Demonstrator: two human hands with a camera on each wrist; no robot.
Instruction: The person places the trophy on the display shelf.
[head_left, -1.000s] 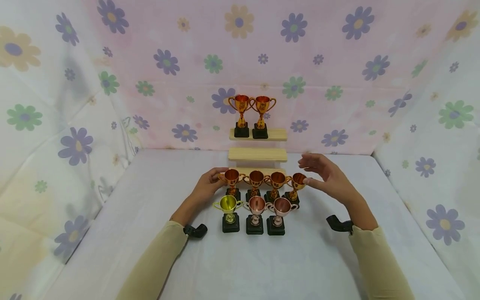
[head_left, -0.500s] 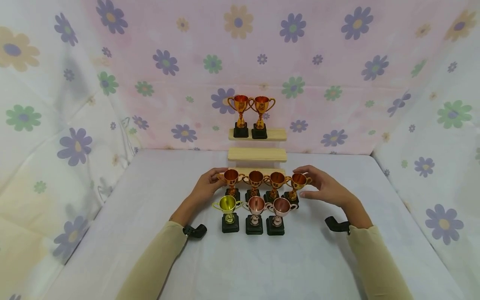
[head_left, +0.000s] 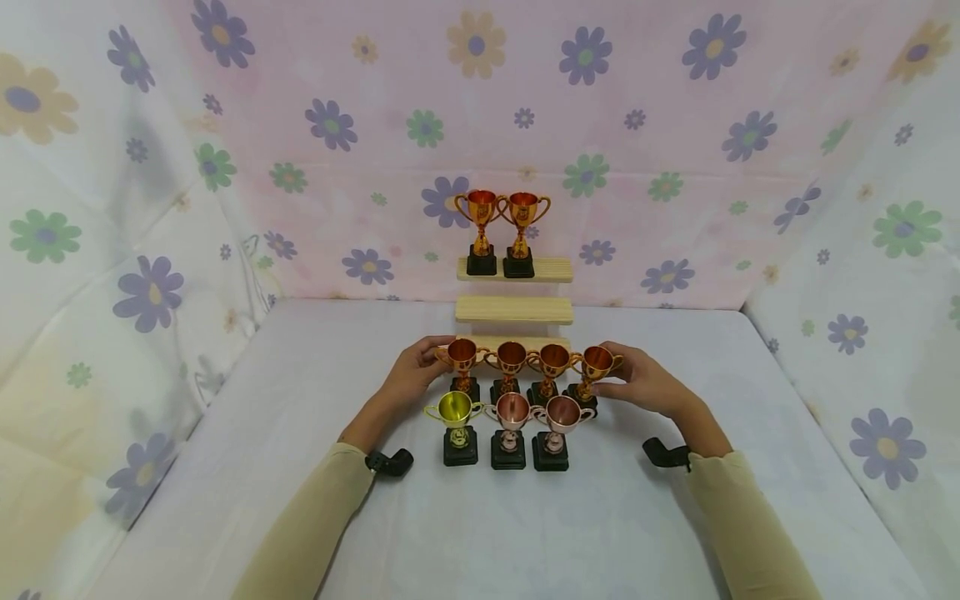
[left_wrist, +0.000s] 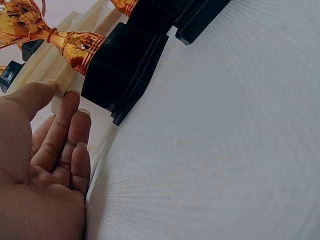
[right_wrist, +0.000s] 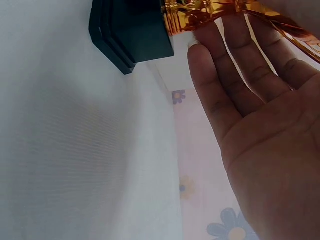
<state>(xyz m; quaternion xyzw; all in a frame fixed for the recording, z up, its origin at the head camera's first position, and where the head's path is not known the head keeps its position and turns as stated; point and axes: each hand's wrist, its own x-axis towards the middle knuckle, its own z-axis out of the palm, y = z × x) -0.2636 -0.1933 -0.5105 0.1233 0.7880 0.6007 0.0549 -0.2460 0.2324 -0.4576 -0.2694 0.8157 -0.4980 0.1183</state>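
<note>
Half encircling rightmost gold trophy (head_left: 597, 362) with right hand (head_left: 647, 382), cannot tell whether gripping; pinching wooden shelf (head_left: 513, 310), left of trophy, with left hand (head_left: 409, 372).

The left forearm (head_left: 307, 521) and right forearm (head_left: 750, 521) are slanting inward; the left hand (head_left: 410, 371) is pinching with thumb (left_wrist: 36, 96) and fingers (left_wrist: 56, 132), while the right hand (head_left: 641, 379) (palm facing inward) is holding its thumb opposite its fingers.

a pink flowered backdrop (head_left: 660, 50) hangs behind a white tabletop (head_left: 562, 533), perhaps cloth-covered; paler flowered sheets (head_left: 67, 308) flank it.
</note>
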